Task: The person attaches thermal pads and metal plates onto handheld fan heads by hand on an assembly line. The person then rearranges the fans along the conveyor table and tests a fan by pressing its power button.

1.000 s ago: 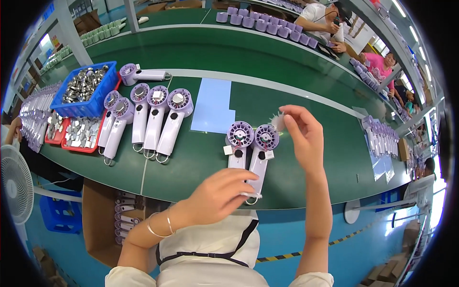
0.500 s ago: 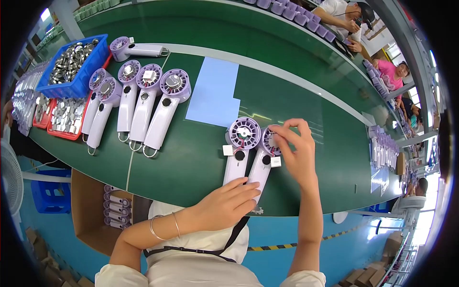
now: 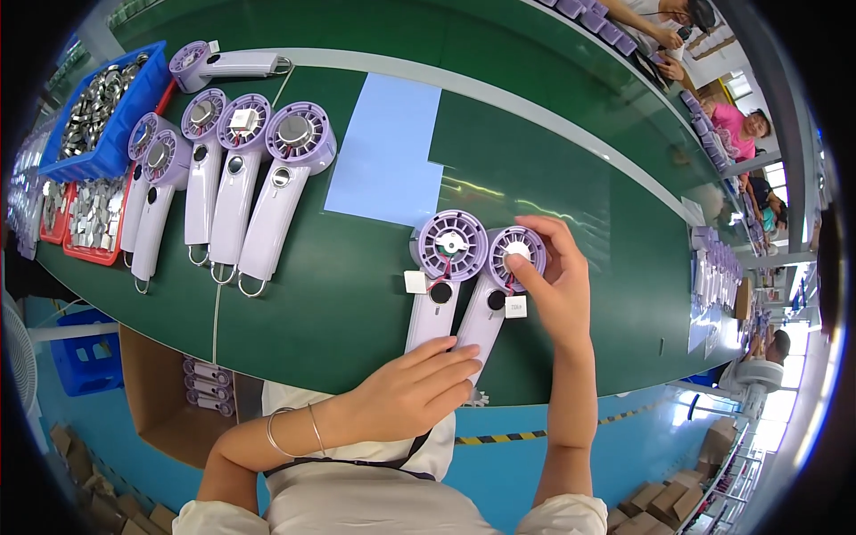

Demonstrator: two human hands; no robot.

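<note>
The right hand (image 3: 560, 290) holds the lilac, round-headed plastic fan (image 3: 491, 314), thumb on its face; press squarely, keeping the square white piece (image 3: 515, 308) below the thumb clear. Steady the handle (image 3: 476, 337) under the left hand (image 3: 415, 383), fingers close-set, grip hidden.

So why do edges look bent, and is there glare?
Head view: fisheye distortion bows the edge of the green worktable; head view: glare streaks beside the light-blue sheet, blown-out windows far right, but a fairly sharp right hand and the handheld fan it touches.
</note>
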